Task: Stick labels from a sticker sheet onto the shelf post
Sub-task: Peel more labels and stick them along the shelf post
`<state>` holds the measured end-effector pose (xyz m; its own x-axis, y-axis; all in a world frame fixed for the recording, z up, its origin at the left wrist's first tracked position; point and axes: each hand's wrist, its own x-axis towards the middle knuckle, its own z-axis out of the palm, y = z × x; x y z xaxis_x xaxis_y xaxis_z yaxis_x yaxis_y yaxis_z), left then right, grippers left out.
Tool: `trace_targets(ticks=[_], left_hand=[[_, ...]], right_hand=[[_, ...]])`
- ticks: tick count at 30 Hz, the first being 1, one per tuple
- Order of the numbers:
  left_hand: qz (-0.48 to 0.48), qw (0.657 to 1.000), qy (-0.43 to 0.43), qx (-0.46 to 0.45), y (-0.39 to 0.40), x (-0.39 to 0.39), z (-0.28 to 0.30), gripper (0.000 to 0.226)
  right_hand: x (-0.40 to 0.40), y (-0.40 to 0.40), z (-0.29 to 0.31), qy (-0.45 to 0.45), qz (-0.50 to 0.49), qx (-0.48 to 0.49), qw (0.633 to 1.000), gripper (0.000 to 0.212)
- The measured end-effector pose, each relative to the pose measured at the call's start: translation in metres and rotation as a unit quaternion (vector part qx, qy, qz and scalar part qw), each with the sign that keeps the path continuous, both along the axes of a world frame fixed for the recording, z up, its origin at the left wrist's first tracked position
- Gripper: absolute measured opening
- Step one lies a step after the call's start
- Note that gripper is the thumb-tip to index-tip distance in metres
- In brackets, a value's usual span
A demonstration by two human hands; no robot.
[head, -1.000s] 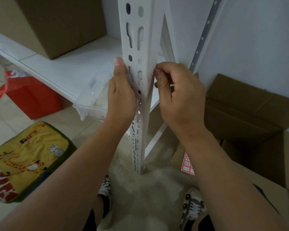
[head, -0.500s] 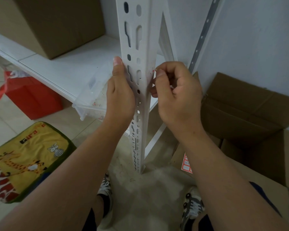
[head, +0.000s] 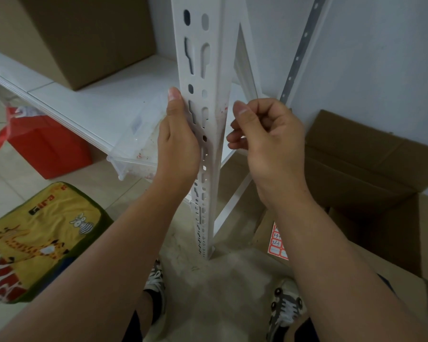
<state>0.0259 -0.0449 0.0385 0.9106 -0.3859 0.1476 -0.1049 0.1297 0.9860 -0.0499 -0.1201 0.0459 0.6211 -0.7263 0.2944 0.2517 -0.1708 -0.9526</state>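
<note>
Up close, both hands (head: pixel 178 141) (head: pixel 269 141) flank the white, slotted metal shelf post (head: pixel 208 70).

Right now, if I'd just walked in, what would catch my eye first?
Two bare hands at a white slotted post in the middle: the left hand lies along its left face, the right hand curls just beside its right edge. Then the colours: a yellow giraffe-print cushion on the floor at lower left and a red box under the shelf.
</note>
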Motion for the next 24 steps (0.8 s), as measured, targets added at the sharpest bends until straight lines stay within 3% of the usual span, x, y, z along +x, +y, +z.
trace_targets(ticks=[7,10,14,18,24], left_hand=[[0.067,0.997,-0.041,-0.002,0.0,-0.005,-0.005,0.035],[0.132,0.98,-0.146,-0.034,0.002,-0.009,-0.008,0.028],[0.24,0.91,-0.339,-0.02,0.007,-0.02,-0.009,0.036],[0.21,0.867,-0.451,0.037,0.009,-0.03,-0.011,0.03],[0.153,0.857,-0.49,0.047,0.011,-0.031,-0.013,0.023]], right_hand=[[-0.008,-0.003,0.001,0.007,0.021,0.025,0.999,0.013],[-0.013,-0.003,0.002,0.012,0.042,0.04,0.998,0.016],[-0.021,-0.001,0.005,0.015,0.073,0.032,0.997,0.02],[-0.026,0.002,0.005,0.027,0.102,0.001,0.994,0.021],[-0.03,-0.001,0.003,-0.005,0.141,0.053,0.989,0.009]])
